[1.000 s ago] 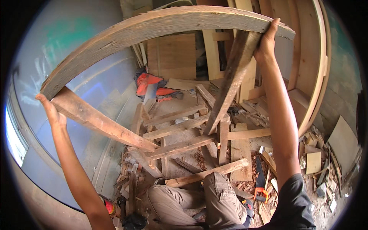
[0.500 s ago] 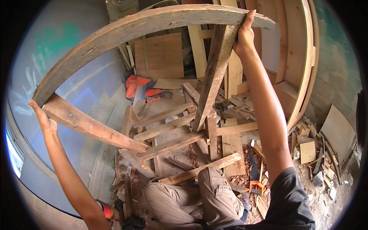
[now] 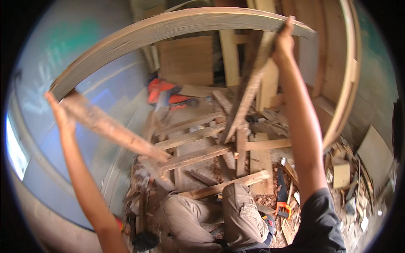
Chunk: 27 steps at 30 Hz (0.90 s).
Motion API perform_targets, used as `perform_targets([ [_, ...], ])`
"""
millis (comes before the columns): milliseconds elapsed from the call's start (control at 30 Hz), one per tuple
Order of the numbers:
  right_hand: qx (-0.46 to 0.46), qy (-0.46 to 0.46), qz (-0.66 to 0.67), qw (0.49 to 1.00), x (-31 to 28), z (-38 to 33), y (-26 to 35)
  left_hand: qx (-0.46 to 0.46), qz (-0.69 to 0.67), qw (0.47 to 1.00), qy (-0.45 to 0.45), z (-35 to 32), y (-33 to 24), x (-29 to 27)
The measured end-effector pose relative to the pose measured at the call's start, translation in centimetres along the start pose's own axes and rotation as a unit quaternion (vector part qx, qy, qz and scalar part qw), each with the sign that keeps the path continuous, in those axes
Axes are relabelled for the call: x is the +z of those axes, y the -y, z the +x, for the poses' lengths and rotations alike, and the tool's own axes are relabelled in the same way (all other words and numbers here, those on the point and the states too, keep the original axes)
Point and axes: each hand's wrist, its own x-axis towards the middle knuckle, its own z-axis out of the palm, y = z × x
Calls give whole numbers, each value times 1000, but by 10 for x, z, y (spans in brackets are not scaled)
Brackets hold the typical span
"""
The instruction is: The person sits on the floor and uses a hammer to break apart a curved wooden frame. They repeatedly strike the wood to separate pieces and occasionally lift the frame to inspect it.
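Observation:
A long grey wooden plank (image 3: 168, 26), bowed by the lens, spans the top of the view. At its left end my left hand (image 3: 63, 114) is closed where the plank meets a slanting wooden leg (image 3: 114, 126). My right hand (image 3: 284, 45) is closed near the other end, at the top of a second leg (image 3: 249, 90); its thumb points up along the plank. Both legs run down to a low frame of rough wooden bars (image 3: 198, 157) before my knees. The fingers behind the wood are hidden, and motion blurs both legs.
A handsaw with an orange handle (image 3: 282, 206) lies among shavings beside my right knee. Offcuts (image 3: 356, 202) litter the floor at right. Orange and dark cloth (image 3: 162, 90) lies farther off. A tall wooden frame (image 3: 350, 76) stands at right, a grey-blue panel (image 3: 42, 139) at left.
The whole scene has shifted to the right in the view and blurred. The plank's left end and my left hand sit a little higher, its right end slightly lower. Both hands keep their hold.

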Motion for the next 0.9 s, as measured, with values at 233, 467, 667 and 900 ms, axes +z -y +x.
perform_targets([
  [233, 5, -30, 22, 999, -20, 30, 3, 39, -139, 989, 41, -10, 10, 7],
  [467, 27, 29, 86, 996, -9, 19, -8, 98, -16, 995, -12, -19, 4, -1],
  [667, 19, -1, 80, 997, -16, 26, 0, 60, 24, 998, 26, -33, -8, 18],
  [900, 21, -4, 70, 997, -18, 23, 0, 70, 58, 996, -4, -34, -8, 19],
])
